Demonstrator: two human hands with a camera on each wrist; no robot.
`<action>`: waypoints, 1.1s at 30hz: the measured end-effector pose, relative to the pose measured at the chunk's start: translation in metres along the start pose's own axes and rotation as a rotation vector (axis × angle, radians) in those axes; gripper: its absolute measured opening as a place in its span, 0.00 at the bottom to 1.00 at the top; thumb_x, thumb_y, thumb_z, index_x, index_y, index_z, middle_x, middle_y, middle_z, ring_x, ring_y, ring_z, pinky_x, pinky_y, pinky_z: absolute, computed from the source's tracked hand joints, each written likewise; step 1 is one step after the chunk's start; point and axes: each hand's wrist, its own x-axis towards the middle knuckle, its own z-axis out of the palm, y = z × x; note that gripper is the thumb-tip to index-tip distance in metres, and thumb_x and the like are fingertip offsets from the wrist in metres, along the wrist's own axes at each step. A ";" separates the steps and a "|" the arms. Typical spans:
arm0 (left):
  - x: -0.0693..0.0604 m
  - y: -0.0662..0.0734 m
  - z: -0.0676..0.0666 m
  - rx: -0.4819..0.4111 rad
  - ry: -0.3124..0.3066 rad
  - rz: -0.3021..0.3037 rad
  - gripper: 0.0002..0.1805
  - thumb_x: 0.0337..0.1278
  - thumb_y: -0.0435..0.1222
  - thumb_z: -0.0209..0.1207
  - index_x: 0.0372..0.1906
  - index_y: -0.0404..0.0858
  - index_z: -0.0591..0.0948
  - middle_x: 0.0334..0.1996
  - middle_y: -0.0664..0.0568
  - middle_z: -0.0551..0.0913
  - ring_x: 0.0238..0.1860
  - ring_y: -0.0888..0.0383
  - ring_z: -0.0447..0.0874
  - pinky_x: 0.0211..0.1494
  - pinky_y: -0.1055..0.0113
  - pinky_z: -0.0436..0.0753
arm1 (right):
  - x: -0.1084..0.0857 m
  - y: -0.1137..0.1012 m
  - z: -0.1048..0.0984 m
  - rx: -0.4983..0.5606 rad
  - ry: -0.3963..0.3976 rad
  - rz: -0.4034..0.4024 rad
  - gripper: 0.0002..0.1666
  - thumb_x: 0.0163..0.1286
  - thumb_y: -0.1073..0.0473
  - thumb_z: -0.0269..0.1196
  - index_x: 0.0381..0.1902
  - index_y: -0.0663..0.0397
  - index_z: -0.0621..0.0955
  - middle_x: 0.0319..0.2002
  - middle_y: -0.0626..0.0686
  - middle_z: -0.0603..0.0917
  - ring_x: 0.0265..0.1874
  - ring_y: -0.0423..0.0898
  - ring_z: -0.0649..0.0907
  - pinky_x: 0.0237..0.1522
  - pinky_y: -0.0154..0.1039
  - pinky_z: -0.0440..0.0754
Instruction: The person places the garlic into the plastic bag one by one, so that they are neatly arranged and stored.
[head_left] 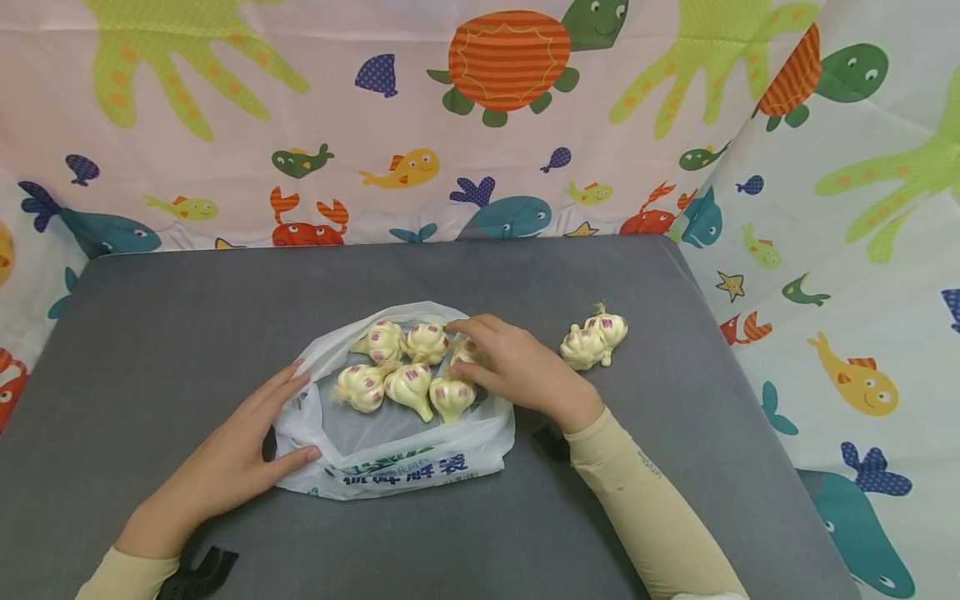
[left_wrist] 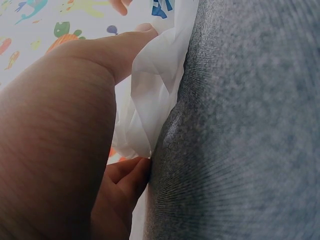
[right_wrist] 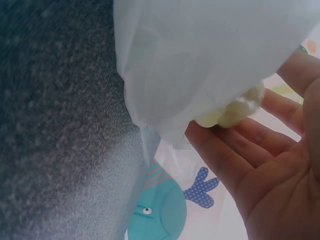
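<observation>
A white plastic bag (head_left: 491,450) lies spread open on the grey table, with several garlic bulbs (head_left: 408,387) inside. My right hand (head_left: 517,367) reaches over the bag's right rim and holds a garlic bulb (head_left: 463,350) there, partly covered by the fingers. In the right wrist view, this bulb (right_wrist: 240,110) shows between the fingers beside the bag's wall. At the bag's left end, my left hand (head_left: 225,446) rests its extended fingers and thumb against the plastic. Its thumb (left_wrist: 130,47) and fingertips touch the bag in the left wrist view.
More garlic bulbs (head_left: 595,337) lie close together on the table to the right of the bag. A printed curtain (head_left: 375,108) with sea animals hangs behind the table (head_left: 450,550) and along its right side. Dark straps (head_left: 198,575) show at the wrists.
</observation>
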 end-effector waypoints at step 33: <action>0.000 0.001 -0.001 -0.004 -0.002 -0.009 0.57 0.63 0.54 0.77 0.89 0.50 0.59 0.89 0.48 0.51 0.84 0.35 0.56 0.71 0.23 0.66 | 0.004 -0.001 0.013 -0.008 0.014 -0.077 0.27 0.82 0.53 0.68 0.73 0.55 0.79 0.64 0.53 0.82 0.50 0.42 0.83 0.55 0.44 0.86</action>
